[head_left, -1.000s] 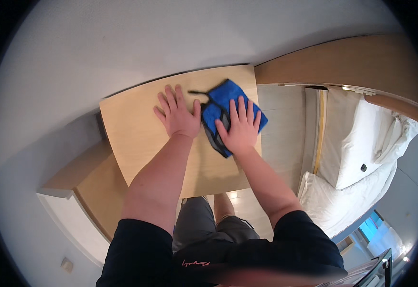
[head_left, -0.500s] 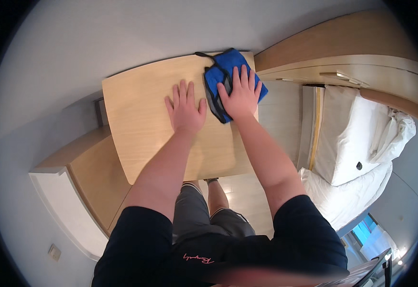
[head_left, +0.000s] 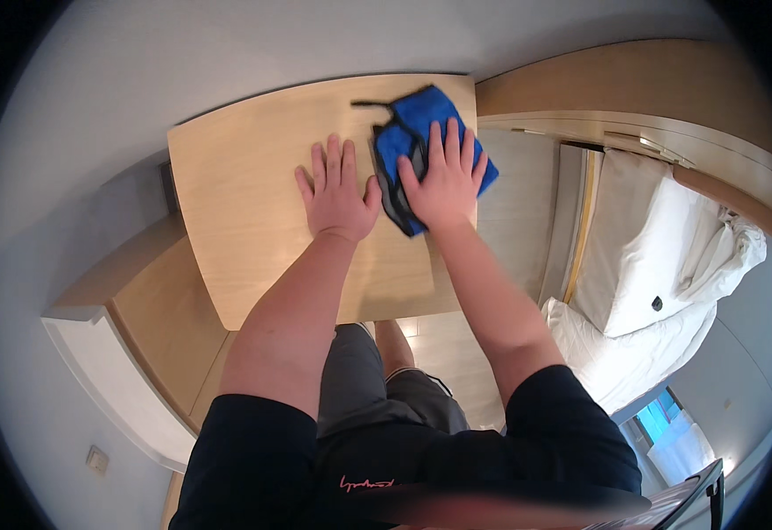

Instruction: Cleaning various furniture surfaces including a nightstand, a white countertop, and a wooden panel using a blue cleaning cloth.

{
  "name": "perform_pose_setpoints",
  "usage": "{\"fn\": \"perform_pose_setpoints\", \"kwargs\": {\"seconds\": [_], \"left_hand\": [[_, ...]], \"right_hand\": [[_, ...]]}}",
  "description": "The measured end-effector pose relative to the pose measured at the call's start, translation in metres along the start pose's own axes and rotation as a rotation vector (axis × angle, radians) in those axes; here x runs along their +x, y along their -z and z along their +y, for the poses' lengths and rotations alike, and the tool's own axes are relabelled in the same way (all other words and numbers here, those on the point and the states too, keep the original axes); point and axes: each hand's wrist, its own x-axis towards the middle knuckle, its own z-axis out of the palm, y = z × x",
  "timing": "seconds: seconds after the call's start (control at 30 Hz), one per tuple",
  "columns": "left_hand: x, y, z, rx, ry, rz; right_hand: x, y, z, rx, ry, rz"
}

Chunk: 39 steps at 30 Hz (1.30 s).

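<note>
A blue cloth with dark edging and a grey underside [head_left: 412,113] lies partly folded on the light wood table [head_left: 253,212], near its far right corner. My right hand [head_left: 446,181] rests flat on the cloth with its fingers spread. Part of the cloth hangs past the table's right edge, and a thin black strap or loop sticks out from it to the left. Left of the cloth, my left hand [head_left: 337,194] lies palm down on the bare tabletop, fingers stretched and apart. It holds nothing.
The table's far edge stands close to a grey wall [head_left: 253,53]. A wooden cabinet [head_left: 161,309] is at the left. On the right, beyond a strip of tiled floor [head_left: 518,212], are a bed with white bedding [head_left: 637,247] and a wooden panel with handles [head_left: 633,79].
The cloth under my right hand has slid a little toward me, away from the table's far edge. My left hand has also come slightly nearer. The whole view has shifted somewhat.
</note>
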Motion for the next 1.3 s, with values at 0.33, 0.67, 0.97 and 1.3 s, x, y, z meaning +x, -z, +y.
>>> {"fn": "perform_pose_setpoints", "kwargs": {"seconds": [0.33,0.67,0.97,1.3], "left_hand": [[0.001,0.002,0.001,0.004,0.029,-0.01],[-0.002,0.001,-0.003,-0.034,0.037,0.021],[-0.002,-0.004,0.005,-0.047,0.004,0.037],[-0.004,-0.007,-0.001,-0.055,0.011,0.044]], "right_hand": [[0.003,-0.004,0.0,0.014,0.001,0.001],[-0.056,-0.002,0.004,-0.029,-0.035,-0.079],[0.023,-0.004,0.002,-0.062,0.056,0.035],[-0.112,0.004,0.015,-0.067,-0.019,-0.12]]}}
